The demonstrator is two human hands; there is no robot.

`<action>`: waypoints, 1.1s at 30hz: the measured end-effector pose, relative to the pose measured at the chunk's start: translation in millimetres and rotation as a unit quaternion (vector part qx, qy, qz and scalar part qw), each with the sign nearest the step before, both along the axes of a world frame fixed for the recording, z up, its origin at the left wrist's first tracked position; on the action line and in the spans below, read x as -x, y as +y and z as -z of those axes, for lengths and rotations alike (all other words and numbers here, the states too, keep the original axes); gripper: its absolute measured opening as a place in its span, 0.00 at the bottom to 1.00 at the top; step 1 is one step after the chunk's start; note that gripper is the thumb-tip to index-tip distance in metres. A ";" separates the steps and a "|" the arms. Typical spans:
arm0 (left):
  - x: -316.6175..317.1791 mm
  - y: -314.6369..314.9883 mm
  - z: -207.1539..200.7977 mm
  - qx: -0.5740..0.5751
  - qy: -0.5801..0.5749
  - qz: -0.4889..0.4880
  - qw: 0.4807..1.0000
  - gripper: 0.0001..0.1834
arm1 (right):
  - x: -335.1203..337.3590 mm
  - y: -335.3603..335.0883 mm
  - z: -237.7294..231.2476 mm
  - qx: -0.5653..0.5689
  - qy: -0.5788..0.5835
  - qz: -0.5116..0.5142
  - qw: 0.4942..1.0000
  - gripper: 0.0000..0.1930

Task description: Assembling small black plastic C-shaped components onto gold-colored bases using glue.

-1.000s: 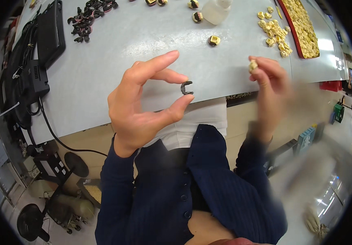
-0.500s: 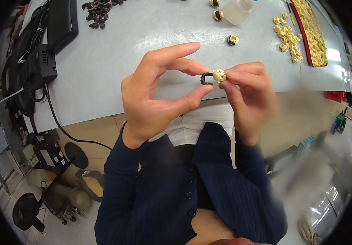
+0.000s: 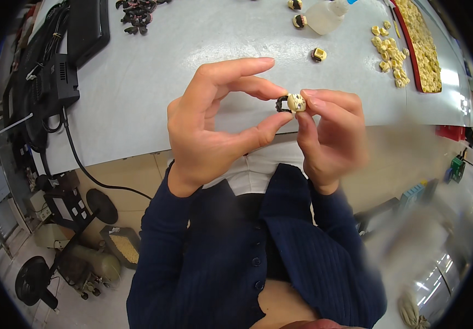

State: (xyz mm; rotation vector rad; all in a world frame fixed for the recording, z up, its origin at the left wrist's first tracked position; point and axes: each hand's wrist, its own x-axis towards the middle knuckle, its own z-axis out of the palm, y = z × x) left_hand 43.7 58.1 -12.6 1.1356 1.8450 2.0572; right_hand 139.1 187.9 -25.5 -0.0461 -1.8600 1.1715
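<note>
Above the table's near edge, my left hand (image 3: 206,123) pinches a small black C-shaped piece (image 3: 281,104) between thumb and fingertips, its other fingers spread. My right hand (image 3: 335,126) grips a small cream doll-like head (image 3: 296,102) with dark face marks, using thumb and forefinger. The head sits against the open side of the black piece and appears to touch it; how deep it sits inside, I cannot tell. Beyond my hands lies a similar cream head with a dark part on it (image 3: 318,54).
A translucent bottle (image 3: 327,19) stands at the back beside another cream-and-dark piece (image 3: 299,21). Loose cream pieces (image 3: 392,56) lie by a red tray (image 3: 411,55) full of them. Black pieces (image 3: 136,15) are heaped far left, near a black device (image 3: 87,33) and a cable (image 3: 77,159).
The cream head and black piece have come closer, from a slight gap or light contact to pressed together. The right hand has shifted a little left, the left slightly right.
</note>
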 end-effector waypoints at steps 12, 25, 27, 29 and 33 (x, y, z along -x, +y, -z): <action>-1.2 1.6 9.1 -0.054 0.020 -0.021 0.998 0.23 | -3.3 -4.7 -11.6 0.021 -0.036 -0.048 0.998 0.12; -7.8 5.9 12.8 -0.094 0.159 -0.053 0.981 0.19 | -10.3 -3.6 -31.2 0.498 -0.181 -0.232 0.816 0.16; -9.3 6.4 13.6 -0.115 0.165 -0.071 0.977 0.19 | -11.4 -2.4 -26.1 0.510 -0.181 -0.223 0.811 0.18; -8.3 2.1 11.1 -0.047 0.226 -0.051 0.972 0.20 | -12.9 -0.9 -24.9 0.523 -0.161 -0.234 0.804 0.19; -6.6 11.1 9.0 -0.065 0.245 -0.123 0.960 0.19 | -10.7 3.0 -22.9 0.466 -0.106 -0.214 0.852 0.20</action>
